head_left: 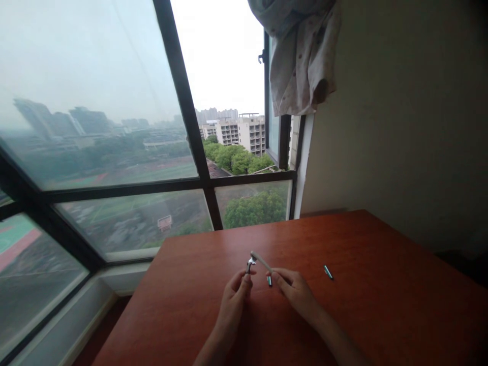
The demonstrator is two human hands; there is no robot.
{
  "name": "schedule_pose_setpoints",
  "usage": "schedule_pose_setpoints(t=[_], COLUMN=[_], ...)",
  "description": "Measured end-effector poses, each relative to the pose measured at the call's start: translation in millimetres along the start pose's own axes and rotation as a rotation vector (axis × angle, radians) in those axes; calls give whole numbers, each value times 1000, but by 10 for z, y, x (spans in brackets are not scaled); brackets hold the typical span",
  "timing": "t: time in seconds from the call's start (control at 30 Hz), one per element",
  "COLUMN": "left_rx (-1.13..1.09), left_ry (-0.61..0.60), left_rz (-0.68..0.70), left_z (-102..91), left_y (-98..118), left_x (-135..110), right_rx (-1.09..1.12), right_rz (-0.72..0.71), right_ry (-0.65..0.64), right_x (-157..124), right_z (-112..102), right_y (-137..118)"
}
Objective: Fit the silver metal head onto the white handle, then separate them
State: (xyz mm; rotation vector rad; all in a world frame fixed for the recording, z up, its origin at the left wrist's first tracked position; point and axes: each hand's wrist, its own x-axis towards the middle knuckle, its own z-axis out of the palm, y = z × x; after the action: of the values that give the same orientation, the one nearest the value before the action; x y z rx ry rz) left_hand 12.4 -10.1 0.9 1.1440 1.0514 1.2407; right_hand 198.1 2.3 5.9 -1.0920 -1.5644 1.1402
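Both my hands are over a reddish-brown wooden table (pixel 381 305). My right hand (pixel 295 290) pinches the lower end of a thin pale stick-like tool (pixel 261 260), which slants up to the left. My left hand (pixel 236 295) pinches a small shiny metal piece (pixel 250 263) at the tool's upper end. A small teal and silver part (pixel 269 280) lies on the table between my hands. A second small teal stick (pixel 328 272) lies on the table to the right of my right hand.
A large window with dark frames (pixel 183 101) fills the left and back, overlooking buildings and trees. A pale cloth (pixel 305 56) hangs at the top by the open pane. A plain wall (pixel 412 117) stands on the right.
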Motion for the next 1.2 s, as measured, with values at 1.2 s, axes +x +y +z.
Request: schedule_pose_setpoints(t=[1.2], left_rx=[-142], left_ry=[-7], left_rz=[16], left_z=[-118], left_y=[-88], left_x=[110], right_rx=[-34], right_rz=[-38], right_ry=[33], right_x=[-22], right_z=[26], right_y=[-55])
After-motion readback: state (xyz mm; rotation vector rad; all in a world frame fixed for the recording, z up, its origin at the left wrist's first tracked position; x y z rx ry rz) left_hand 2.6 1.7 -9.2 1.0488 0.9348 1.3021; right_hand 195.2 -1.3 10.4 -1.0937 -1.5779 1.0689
